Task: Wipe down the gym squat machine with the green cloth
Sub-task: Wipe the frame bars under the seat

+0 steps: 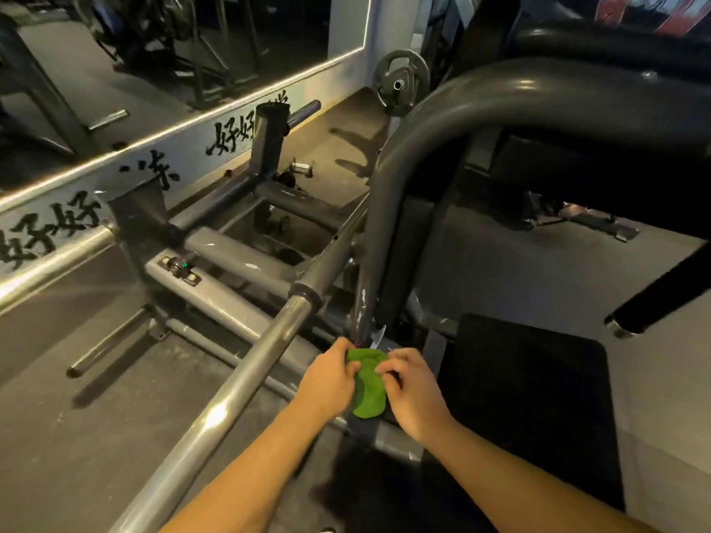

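The left grip [327,378] and the right grip [413,390] met low in the head view, both bare, fingers curled onto the green cloth [367,384]. The cloth sat bunched between the two grips, its top pinched by the left fingers and its right edge tucked under the right fingers, the loose lower end drooping below them. Neither grip was open; each had hold of the cloth.

Just beyond the grips rose the machine [400,167], a thick grey tube that climbed from a scuffed foot right above the cloth and curved over to the right. Whether the cloth touched that foot could not be told. Left of the left grip, close by its wrist, a steel bar [238,382] ran on a slant from near to far, ending in a dark collar [306,292] beyond the grips. Right of the right grip lay a black pad [531,398]. Far beyond the grips a plate [400,84] hung on a peg, and far to the left ran a mirror [154,51] above a wall strip [184,159] with black brush lettering. Grey floor [57,417] spread left of the bar.
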{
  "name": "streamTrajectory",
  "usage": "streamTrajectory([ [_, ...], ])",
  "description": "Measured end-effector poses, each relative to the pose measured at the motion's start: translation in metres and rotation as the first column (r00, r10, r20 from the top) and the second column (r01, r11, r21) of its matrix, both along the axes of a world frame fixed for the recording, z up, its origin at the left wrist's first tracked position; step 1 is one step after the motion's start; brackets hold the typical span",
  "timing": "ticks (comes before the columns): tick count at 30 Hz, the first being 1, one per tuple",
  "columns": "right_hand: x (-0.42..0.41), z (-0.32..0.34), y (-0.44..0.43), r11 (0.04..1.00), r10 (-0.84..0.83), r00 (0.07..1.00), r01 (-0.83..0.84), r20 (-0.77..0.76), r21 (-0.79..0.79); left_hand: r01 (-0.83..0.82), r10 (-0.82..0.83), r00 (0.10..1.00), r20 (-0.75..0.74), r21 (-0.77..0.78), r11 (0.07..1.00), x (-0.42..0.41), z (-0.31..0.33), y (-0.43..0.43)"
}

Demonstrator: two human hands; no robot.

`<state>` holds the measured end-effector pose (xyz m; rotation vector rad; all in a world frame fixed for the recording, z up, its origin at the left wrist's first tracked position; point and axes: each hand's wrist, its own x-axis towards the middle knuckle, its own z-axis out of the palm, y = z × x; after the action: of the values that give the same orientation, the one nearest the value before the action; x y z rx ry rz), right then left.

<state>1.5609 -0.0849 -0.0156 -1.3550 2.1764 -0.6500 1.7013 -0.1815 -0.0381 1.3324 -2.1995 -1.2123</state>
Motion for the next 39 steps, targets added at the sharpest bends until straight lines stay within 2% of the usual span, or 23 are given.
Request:
streamTrajectory([
  [4,-0.011,-0.01,-0.023,0.996,0.041,0.998,-0.044,0.048,0.076,-0.049,0.05,0.998,-0.026,0.04,0.998,-0.009,-0.01,-0.013],
  [9,-0.028,-0.02,-0.051,0.998,0.054,0.996,-0.052,-0.065,0.036,-0.15,0.157,0.979,-0.134,0.059,0.987,-0.022,-0.017,-0.028],
  [13,-0.042,-0.023,-0.056,0.997,0.042,0.999,-0.041,0.019,-0.058,-0.24,0.248,0.959,-0.135,0.072,0.968,-0.031,-0.019,-0.027],
  [16,-0.049,-0.02,-0.057,0.99,0.037,0.998,-0.029,0.057,-0.139,-0.346,0.344,0.932,-0.111,-0.001,0.938,-0.041,-0.013,-0.02],
  [19,-0.056,-0.018,-0.06,0.978,0.035,0.995,-0.015,0.096,-0.206,-0.411,0.412,0.911,-0.03,-0.152,0.899,-0.052,-0.006,-0.013],
  [21,-0.061,-0.02,-0.06,0.972,0.038,0.991,-0.007,0.129,-0.236,-0.403,0.411,0.911,0.015,-0.171,0.899,-0.06,-0.004,-0.01],
  [23,-0.066,-0.022,-0.06,0.969,0.025,0.981,0.024,0.193,-0.245,-0.372,0.377,0.926,0.016,-0.124,0.92,-0.067,-0.006,-0.01],
  [26,-0.073,-0.027,-0.065,0.968,0.021,0.935,0.069,0.353,-0.24,-0.28,0.278,0.96,-0.034,-0.057,0.958,-0.074,-0.016,-0.019],
  [29,-0.081,-0.033,-0.074,0.952,0.018,0.889,0.124,0.458,-0.278,-0.26,0.258,0.96,-0.11,-0.002,0.966,-0.08,-0.031,-0.037],
  [32,-0.086,-0.039,-0.087,0.938,-0.019,0.868,0.187,0.497,-0.292,-0.288,0.275,0.95,-0.145,-0.077,0.954,-0.089,-0.044,-0.054],
  [36,-0.087,-0.054,-0.11,0.92,-0.059,0.903,0.215,0.426,-0.329,-0.363,0.324,0.921,-0.219,-0.172,0.916,-0.104,-0.061,-0.068],
  [39,-0.09,-0.079,-0.126,0.898,-0.05,0.99,0.101,0.128,-0.428,-0.453,0.378,0.861,-0.342,-0.174,0.874,-0.109,-0.086,-0.075],
])
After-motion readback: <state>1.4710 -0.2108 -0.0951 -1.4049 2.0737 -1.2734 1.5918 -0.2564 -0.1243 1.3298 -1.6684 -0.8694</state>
